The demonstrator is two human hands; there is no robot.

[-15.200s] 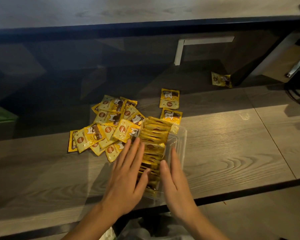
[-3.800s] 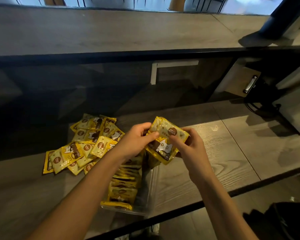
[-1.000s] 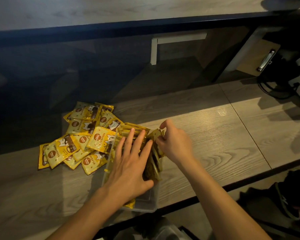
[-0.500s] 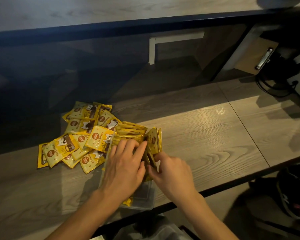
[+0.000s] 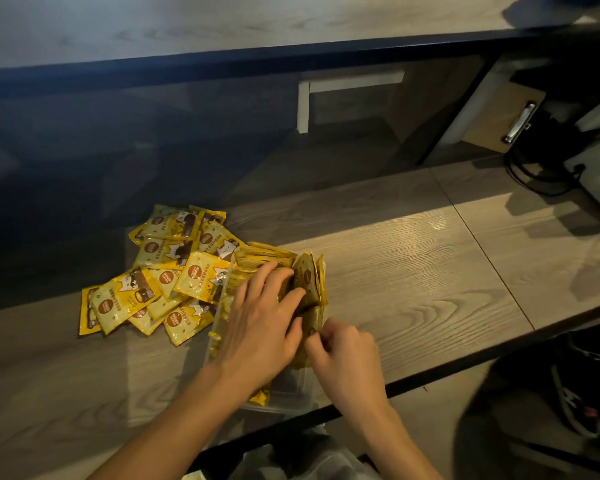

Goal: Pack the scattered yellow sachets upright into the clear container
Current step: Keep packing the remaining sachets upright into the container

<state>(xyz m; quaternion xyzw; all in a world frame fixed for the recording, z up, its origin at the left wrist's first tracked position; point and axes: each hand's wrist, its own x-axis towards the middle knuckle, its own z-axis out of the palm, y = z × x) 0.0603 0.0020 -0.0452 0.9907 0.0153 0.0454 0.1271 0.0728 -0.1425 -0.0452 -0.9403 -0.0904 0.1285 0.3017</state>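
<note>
There is a single view, from a wide-angle camera worn on the person's head, looking forward and steeply down onto a wood-grain counter from close range. Both forearms enter from the bottom edge, and the left hand and right hand meet just below the frame's centre, over a clear container near the counter's front edge. A dark glass panel fills the middle band, a raised ledge the top, and straight edges bow slightly toward the corners.
</note>
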